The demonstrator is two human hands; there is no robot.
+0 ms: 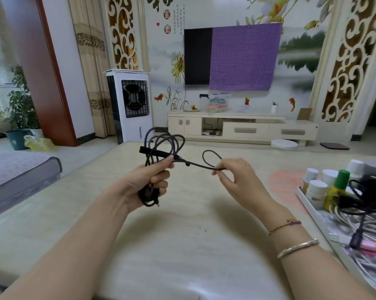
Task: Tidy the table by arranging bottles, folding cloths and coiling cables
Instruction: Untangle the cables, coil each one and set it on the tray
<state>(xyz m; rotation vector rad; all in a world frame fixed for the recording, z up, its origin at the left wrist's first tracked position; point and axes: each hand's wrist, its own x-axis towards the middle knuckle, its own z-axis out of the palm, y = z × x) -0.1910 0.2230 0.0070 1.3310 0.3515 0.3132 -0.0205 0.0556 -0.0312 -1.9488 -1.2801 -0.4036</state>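
Note:
A black cable (161, 141) is gathered into several loops above the beige table (182, 234). My left hand (149, 180) grips the bundle of loops, fingers curled round it, with a cable end hanging below the palm. My right hand (236, 178) pinches the free stretch of the same cable, which forms a small loop (212, 158) above its fingers. Both hands are raised over the middle of the table.
A white tray (312, 211) at the right edge holds several white-capped bottles (316, 191), a green-capped bottle (337, 187) and a tangle of black and white cables (362, 215). A faint pink cloth (284, 182) lies beside it. A grey mattress (20, 176) lies left.

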